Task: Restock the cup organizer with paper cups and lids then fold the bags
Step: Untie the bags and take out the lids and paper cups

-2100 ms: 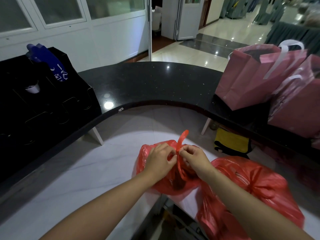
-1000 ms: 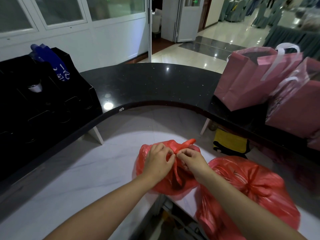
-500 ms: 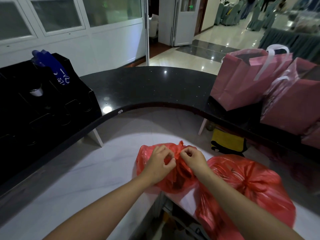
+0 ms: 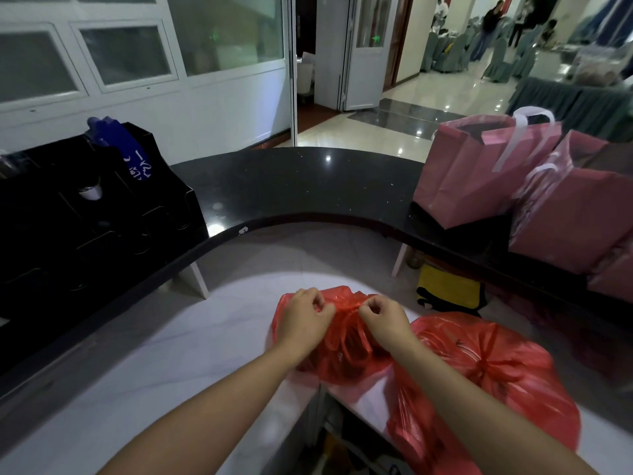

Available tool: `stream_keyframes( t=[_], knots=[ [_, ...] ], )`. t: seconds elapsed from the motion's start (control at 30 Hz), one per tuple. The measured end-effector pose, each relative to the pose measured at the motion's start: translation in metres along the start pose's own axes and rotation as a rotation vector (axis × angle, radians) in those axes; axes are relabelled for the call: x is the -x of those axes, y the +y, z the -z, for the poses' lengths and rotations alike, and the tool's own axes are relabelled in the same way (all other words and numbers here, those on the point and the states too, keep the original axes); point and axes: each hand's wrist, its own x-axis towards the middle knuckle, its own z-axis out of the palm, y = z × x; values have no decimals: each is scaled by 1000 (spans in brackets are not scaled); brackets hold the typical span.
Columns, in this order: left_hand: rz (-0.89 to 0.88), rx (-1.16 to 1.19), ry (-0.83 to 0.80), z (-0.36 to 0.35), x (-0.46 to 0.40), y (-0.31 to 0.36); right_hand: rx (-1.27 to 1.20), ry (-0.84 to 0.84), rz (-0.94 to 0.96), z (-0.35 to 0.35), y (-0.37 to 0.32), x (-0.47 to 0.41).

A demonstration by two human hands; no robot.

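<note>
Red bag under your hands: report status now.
Left hand and right hand both pinching knot of near red bag. Second red bag tied, right. Nothing blocking.

A knotted red plastic bag (image 4: pixel 346 344) sits at the near edge of the white marble surface (image 4: pixel 164 354), its gathered top bunched tight. A second, fuller red plastic bag (image 4: pixel 493 378), also tied shut, slumps just to its right. On the black upper surface (image 4: pixel 294 186) at left stands the black cup organizer (image 4: pixel 85 214), a white paper cup (image 4: pixel 90 192) showing in one slot.
</note>
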Motion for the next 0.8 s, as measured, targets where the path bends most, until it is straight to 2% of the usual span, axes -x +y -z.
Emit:
stream_keyframes(
  t=[0.07, 0.13, 0.2, 0.27, 0.33, 0.4, 0.47, 0.53, 0.57, 0.63, 0.7, 0.8],
  knots=[
    [98, 171, -3, -3, 0, 1, 16, -15, 7, -4, -1, 2],
    [40, 215, -45, -3, 4, 0, 24, -45, 58, -5, -4, 5],
    [-121, 112, -109, -1, 6, -5, 54, -55, 90, -3, -5, 7],
    [-324, -110, -138, 1, 4, -11, 94, -54, 103, 0, -3, 6],
    [-430, -265, -133, 3, 0, -13, 138, -69, 117, 2, -2, 6],
    [-407, -249, -119, 5, -1, -14, 175, -71, 146, 3, -4, 9],
    [-275, -117, -39, 5, -2, -19, 170, -41, 144, 5, -4, 10],
    [-23, 47, 53, 5, -1, -23, 149, 0, 113, 5, -3, 10],
    [111, 114, 52, 5, 1, -23, 145, 16, 102, 3, -2, 10],
    [266, 148, 22, 2, 5, -22, 154, 37, 97, -2, -2, 12],
    [217, 67, -29, 1, 8, -21, 159, 44, 117, -6, -1, 14],
    [-81, -71, -195, 5, 8, -26, 183, -1, 179, -5, 3, 15]
  ],
)
